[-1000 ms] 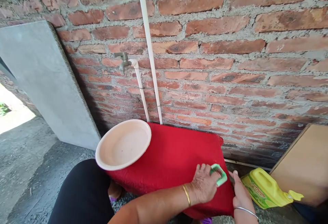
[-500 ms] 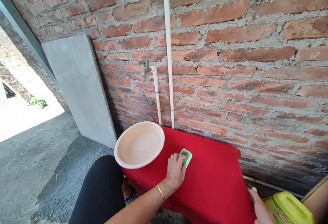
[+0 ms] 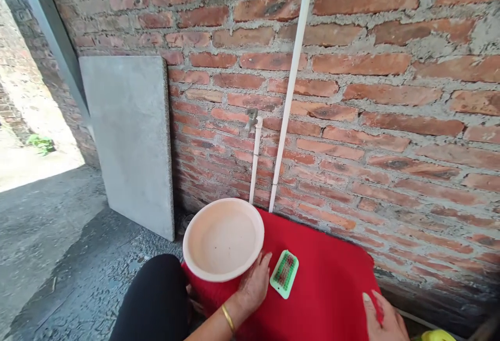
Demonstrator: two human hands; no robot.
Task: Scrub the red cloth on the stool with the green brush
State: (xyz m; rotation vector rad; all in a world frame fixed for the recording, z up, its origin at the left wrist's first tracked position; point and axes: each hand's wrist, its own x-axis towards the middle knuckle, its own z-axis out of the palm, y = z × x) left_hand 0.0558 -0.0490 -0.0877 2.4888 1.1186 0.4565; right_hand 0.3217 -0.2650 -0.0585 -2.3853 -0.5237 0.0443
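Observation:
A light green scrubbing brush lies bristles up on a red cloth. To its left stands a pale peach plastic basin, with a few dark specks on its bottom. My left hand, a gold bangle at its wrist, is beside the basin's right side, at or against the rim, its fingers stretched out and holding nothing. At the cloth's right edge is my right hand, thumb and fingers apart, with red cloth showing between them.
Behind the covered surface rises a brick wall with a tap and a tall white pipe. A grey slab leans at the left. My knee is by the basin, and a yellow container shows at lower right.
My left hand has let go of the brush and moved left to the basin's side. My right hand has come further over the cloth's right edge. The camera view has shifted.

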